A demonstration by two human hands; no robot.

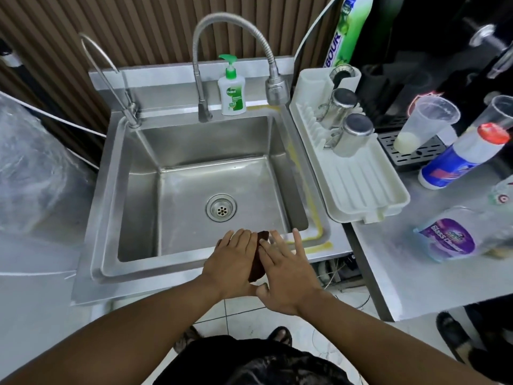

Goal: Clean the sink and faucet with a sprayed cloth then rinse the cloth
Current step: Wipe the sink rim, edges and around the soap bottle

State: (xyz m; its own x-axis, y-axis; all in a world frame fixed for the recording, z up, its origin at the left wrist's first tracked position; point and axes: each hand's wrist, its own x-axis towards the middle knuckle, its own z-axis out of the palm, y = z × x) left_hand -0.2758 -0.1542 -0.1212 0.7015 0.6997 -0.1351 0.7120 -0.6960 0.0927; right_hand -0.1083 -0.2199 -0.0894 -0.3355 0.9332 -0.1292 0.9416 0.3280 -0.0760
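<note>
- A sheet of clear plastic (39, 162) lies bunched to the left of the steel sink (144, 195), just beside its rim.
- A thin gooseneck tap (109, 76) rises from the sink's back left corner.
- The flexible faucet (236, 31) arches over the back ledge of the sink, with its spray head (277, 90) hanging above the back right corner.
- A green-topped hand wash bottle (231, 93) stands on the ledge between the faucet's stem and its head.
- The drain (221, 207) sits in the sink's floor, toward the front.
- The left hand (230, 259) lies flat, fingers straight, on the sink's front rim, pressing on the dark brown cloth (256, 265).
- The cloth is draped over that front rim and shows only as a strip between the two hands, which cover the rest.
- The right hand (288, 273) rests on the cloth's right side, fingers spread and straight, gripping nothing.
- A white dish rack (361, 190) sits against the sink's right rim and holds two upturned steel cups (355, 134).
- A tall green bottle (347, 31) stands behind the rack.
- Further right of the sink stand clear plastic cups (424, 120), a blue and white bottle (458, 159) and a glass cleaner bottle (455, 237), all well apart from the hands.
</note>
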